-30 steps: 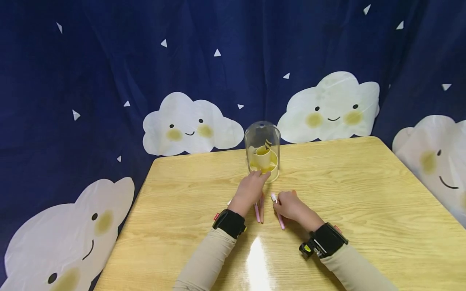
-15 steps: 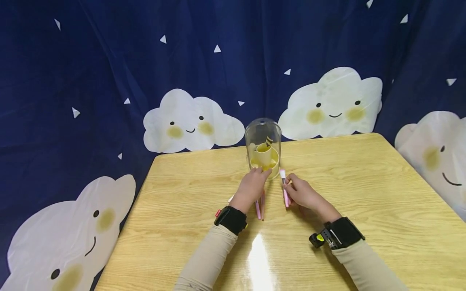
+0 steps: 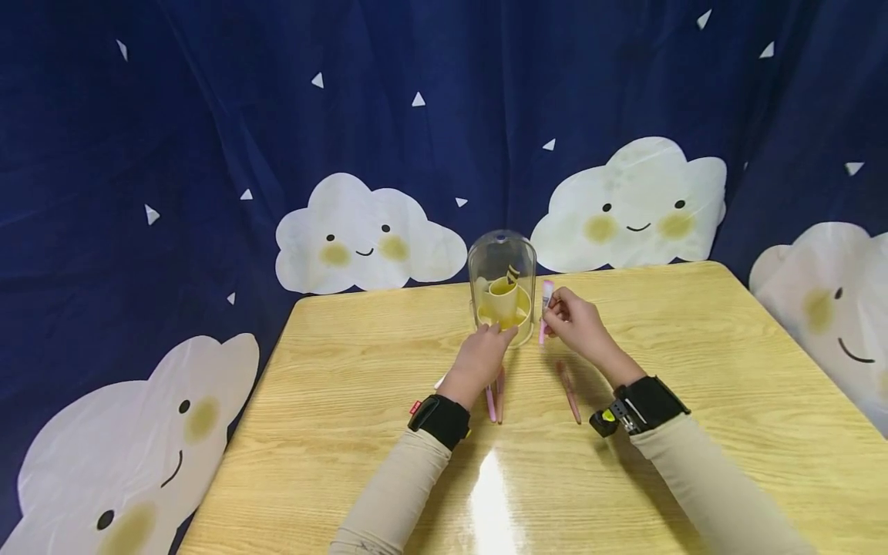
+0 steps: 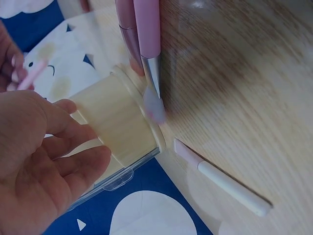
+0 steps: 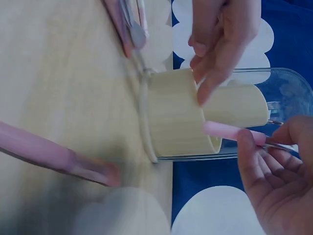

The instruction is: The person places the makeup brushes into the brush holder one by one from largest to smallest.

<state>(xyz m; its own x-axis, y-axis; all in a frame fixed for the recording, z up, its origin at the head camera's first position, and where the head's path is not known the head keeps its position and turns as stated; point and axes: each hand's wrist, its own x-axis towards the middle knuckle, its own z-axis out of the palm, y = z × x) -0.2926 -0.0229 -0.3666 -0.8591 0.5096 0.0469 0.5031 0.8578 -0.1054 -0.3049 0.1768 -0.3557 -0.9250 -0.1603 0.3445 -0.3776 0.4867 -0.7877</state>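
A cream makeup brush holder (image 3: 501, 301) with cups and a clear domed cover stands at the table's back. My left hand (image 3: 482, 353) reaches to its front, fingertips on the rim of the outer cup (image 5: 173, 115). Beside the holder, my right hand (image 3: 577, 320) pinches a pink makeup brush (image 3: 547, 287) with pale bristles upward. In the right wrist view its handle end (image 5: 220, 129) overlaps the cup's rim. Two brushes (image 3: 492, 405) lie below the left hand, partly hidden by it. Another brush (image 3: 569, 391) lies under the right forearm.
A white-handled brush (image 4: 234, 188) lies left of the holder, mostly hidden by the left hand in the head view. The wooden table (image 3: 694, 370) meets a dark blue curtain (image 3: 388, 46) with clouds behind the holder.
My right hand has picked the pink brush up from the table and carried it forward to the holder's right side, leaving another brush in view. The left hand stays at the holder.
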